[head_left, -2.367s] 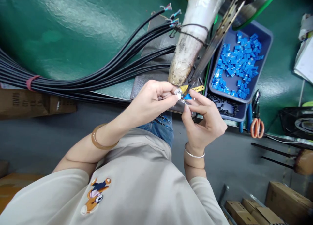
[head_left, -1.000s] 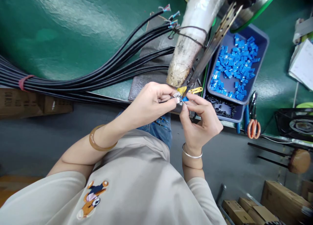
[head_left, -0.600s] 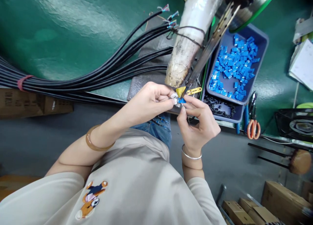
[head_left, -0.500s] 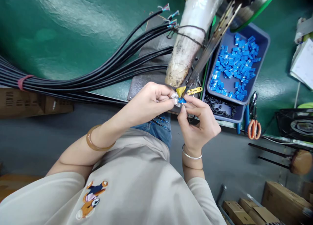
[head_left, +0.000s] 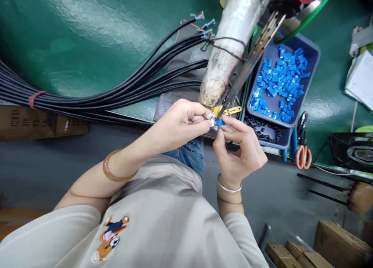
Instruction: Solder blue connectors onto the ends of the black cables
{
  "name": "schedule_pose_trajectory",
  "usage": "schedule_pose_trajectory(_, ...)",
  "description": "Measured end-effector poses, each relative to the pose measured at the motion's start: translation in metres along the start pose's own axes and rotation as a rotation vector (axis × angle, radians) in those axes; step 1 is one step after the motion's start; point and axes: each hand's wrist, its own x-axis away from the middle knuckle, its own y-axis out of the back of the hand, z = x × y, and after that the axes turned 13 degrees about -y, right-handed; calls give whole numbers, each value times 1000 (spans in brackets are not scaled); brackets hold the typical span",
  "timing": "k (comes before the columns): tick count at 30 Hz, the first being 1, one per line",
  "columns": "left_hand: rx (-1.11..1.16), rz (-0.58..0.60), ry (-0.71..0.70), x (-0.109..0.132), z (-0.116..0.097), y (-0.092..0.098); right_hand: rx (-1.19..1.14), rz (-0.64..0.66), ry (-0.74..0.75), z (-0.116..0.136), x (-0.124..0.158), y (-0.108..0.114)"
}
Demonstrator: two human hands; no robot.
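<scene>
My left hand (head_left: 188,120) is closed, its thumb and forefinger, in white finger covers, pinched together. What lies between them is too small to make out. Against the fingertips of my right hand (head_left: 239,145) is a small blue connector (head_left: 220,122), gripped in a pinch. The two hands nearly meet there. Right above the connector comes down the tip of a soldering iron (head_left: 241,77) with a perforated metal shaft. A yellow piece (head_left: 216,110) and a yellow strip with holes (head_left: 232,110) sit beside that tip.
A bundle of black cables (head_left: 116,95) with stripped ends lies at the left. Overhead hangs a whitish pipe (head_left: 223,58). Right of it stands a tray (head_left: 313,58) of blue connectors, above a tray of small black parts (head_left: 264,130). Orange-handled scissors (head_left: 303,157) hang at the table edge.
The blue connector has shifted slightly right, away from my left fingertips, along with my right hand. The thin strand near my right fingertips no longer shows. The view has moved a little.
</scene>
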Motion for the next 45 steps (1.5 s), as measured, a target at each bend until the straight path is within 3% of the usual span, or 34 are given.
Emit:
schedule_pose_trajectory(7,49,27,64,0,7,1,0,16,12,-3,1,-1)
schedule_pose_trajectory(18,69,6,77,-2,-1,2,-25,59,-9,3,-5,5)
schedule_pose_trajectory(28,64,75,73,0,8,2,33,41,29,-1,-3,5)
schedule_pose_trajectory(34,27,55,42,10,8,2,-90,69,-166,0,2,7)
schedule_pose_trajectory(45,-92,-65,-63,10,7,-6,12,43,-22,-1,0,3)
